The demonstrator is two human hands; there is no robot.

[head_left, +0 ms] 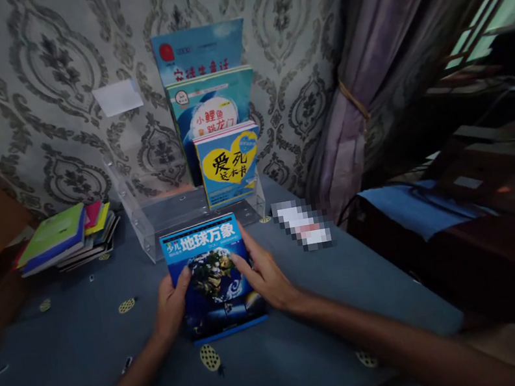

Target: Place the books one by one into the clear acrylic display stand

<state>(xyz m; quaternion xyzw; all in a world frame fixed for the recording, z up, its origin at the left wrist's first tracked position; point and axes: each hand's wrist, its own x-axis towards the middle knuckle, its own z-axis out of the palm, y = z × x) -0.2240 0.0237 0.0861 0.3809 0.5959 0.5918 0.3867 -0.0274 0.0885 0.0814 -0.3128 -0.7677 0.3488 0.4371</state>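
A blue book (223, 314) with a picture of the Earth on its cover is held between both hands, its front facing me. My left hand (171, 299) grips its left edge, thumb on the cover. On the opposite edge, my right hand (267, 274) holds it the same way; the other fingers are mostly hidden behind the book. Just beyond stands a clear tiered rack (162, 215). Its right side bears a blue book with a yellow heart (230, 166), a teal book (211, 95) behind that, and a taller blue book (201, 47) at the back.
A stack of books and notebooks (55, 240) lies at the table's left. The dark blue patterned tablecloth (115, 348) covers the table. Right of the rack lies a pixelated white item (302, 224). A white card (118, 98) is near the wall; a tied curtain (345, 99) hangs at the right.
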